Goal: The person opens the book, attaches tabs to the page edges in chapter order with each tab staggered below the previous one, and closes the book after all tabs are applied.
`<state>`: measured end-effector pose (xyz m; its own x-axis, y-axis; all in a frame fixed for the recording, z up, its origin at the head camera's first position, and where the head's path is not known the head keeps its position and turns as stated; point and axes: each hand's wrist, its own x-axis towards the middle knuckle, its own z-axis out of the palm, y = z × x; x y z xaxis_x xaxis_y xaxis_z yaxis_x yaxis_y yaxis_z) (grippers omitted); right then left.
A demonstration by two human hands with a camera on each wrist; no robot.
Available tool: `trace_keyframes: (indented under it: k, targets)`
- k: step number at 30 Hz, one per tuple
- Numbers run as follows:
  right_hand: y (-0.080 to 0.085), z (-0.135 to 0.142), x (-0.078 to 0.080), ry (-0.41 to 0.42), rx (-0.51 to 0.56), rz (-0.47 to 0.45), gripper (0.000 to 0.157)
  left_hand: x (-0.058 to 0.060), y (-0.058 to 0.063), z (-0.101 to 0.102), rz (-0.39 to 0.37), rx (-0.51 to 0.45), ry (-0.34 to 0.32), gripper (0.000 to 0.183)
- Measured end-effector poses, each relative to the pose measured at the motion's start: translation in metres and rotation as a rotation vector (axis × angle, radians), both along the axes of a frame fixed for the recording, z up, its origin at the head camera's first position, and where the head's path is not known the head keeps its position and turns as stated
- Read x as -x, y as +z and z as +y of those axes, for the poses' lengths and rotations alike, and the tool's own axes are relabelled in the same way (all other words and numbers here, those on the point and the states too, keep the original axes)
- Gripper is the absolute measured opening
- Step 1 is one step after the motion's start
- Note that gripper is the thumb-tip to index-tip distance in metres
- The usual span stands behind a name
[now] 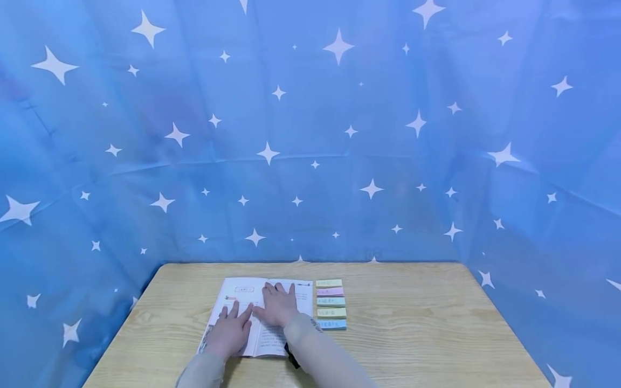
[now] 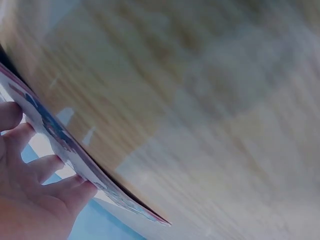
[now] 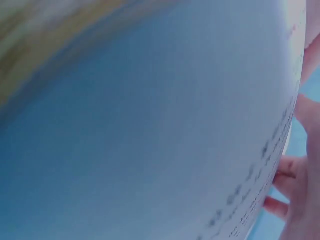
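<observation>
An open book (image 1: pixel 270 341) with printed pages lies on the wooden table, left of the middle. On its left page rests my left hand (image 1: pixel 230 330), fingers spread and pointing away. My right hand (image 1: pixel 278 307) presses near the upper part of the right page, its thumb reaching toward the fold. In the left wrist view, the fingertips of the left hand (image 2: pixel 42 182) touch the page of the book (image 2: pixel 75 155). The right wrist view shows the right hand (image 3: pixel 302 175) against the printed page (image 3: pixel 200 125), seen very close.
Several coloured sticky-note strips with handwriting, among them a pink one (image 1: pixel 330 292) and a blue one (image 1: pixel 332 325), line up in a column just right of the book. The wooden table (image 1: pixel 427 323) extends to the right. A blue star-patterned curtain (image 1: pixel 310 134) surrounds its far side.
</observation>
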<state>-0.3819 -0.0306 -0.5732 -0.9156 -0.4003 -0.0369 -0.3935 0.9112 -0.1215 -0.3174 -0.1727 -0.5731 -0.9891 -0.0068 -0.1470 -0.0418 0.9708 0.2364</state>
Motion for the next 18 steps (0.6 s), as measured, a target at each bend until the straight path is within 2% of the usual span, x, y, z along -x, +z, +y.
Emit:
trace_keyframes:
  k: [6, 11, 14, 18]
  targets:
    - [0.0016, 0.0011, -0.0001, -0.027, 0.013, 0.001, 0.065, 0.0002, -0.0035, 0.0006, 0.025, 0.001, -0.003, 0.046]
    - [0.0011, 0.0047, -0.001, -0.046, 0.03, -0.023, 0.071, -0.0013, -0.0087, 0.0011, 0.058, 0.002, -0.05, 0.045]
    - [-0.0003, 0.0044, -0.0021, -0.042, 0.031, -0.026, 0.066, -0.0026, -0.007, 0.0008, 0.082, 0.024, -0.078, 0.045]
    - [-0.007, -0.0025, -0.0039, -0.032, 0.016, -0.039, 0.059, -0.0017, -0.0013, -0.003, 0.084, 0.062, -0.063, 0.044]
